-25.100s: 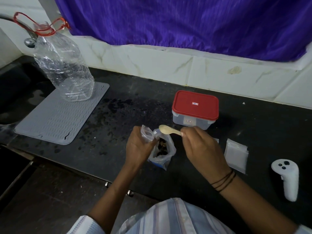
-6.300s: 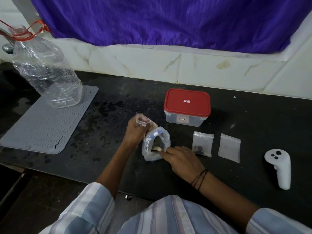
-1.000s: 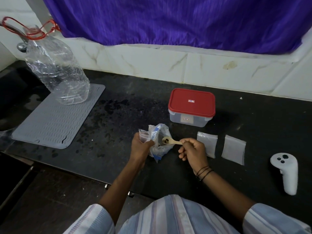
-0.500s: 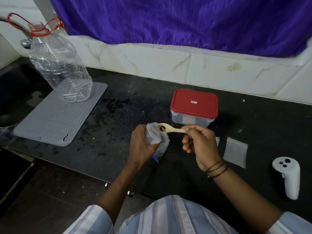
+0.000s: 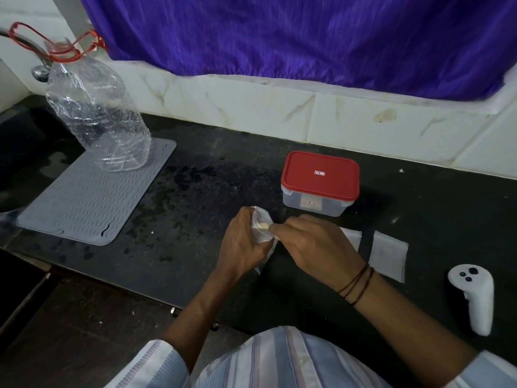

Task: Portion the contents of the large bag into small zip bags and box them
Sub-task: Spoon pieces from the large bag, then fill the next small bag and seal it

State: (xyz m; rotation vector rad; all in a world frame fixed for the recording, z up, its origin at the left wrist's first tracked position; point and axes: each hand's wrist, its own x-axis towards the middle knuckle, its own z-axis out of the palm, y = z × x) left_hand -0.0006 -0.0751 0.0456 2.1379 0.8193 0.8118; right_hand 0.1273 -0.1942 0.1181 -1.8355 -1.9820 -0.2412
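Left hand (image 5: 240, 245) is gripping a small zip bag (image 5: 263, 228); right hand (image 5: 313, 245) is pinching a wooden spoon (image 5: 264, 226) into it. Red-lidded box (image 5: 320, 183) at 1 o'clock is sitting closed; boxing is pending.

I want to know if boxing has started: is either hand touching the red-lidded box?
Apart. In the head view, bare black counter shows between the red-lidded box and both the left hand and right hand.

Two zip bags (image 5: 387, 254) on counter, one box (image 5: 319, 183), one bottle (image 5: 95, 116), one mat (image 5: 92, 191), one controller (image 5: 474, 298).
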